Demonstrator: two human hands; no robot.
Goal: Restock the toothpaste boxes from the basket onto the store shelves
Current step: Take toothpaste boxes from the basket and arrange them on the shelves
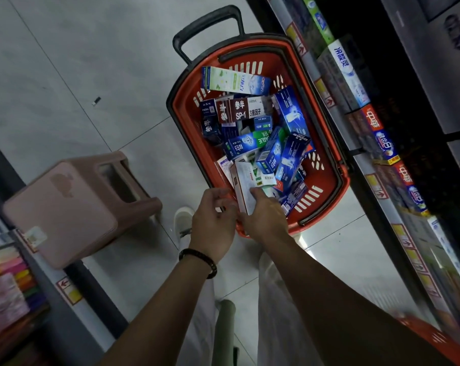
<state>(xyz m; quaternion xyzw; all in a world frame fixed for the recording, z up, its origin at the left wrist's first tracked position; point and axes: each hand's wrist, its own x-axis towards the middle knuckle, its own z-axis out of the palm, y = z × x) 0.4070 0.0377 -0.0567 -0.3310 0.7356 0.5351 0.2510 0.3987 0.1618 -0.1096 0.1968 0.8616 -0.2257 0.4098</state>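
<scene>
A red basket (326,180) with a black pull handle stands on the floor, filled with several toothpaste boxes in blue, white, green and maroon. Both hands reach into its near end. My right hand (265,217) grips a white toothpaste box (246,180) at its lower end, thumb across its face. My left hand (213,220), with a bead bracelet at the wrist, has its fingers curled at the left edge of that same box. On the right, the store shelves (376,186) hold rows of boxed toothpaste.
A pink plastic stool (73,207) stands on the tiled floor to the left. Another shelf with colourful packs (9,289) is at the lower left. My shoes and light trousers show below the hands. Another red basket edge (434,336) shows at the lower right.
</scene>
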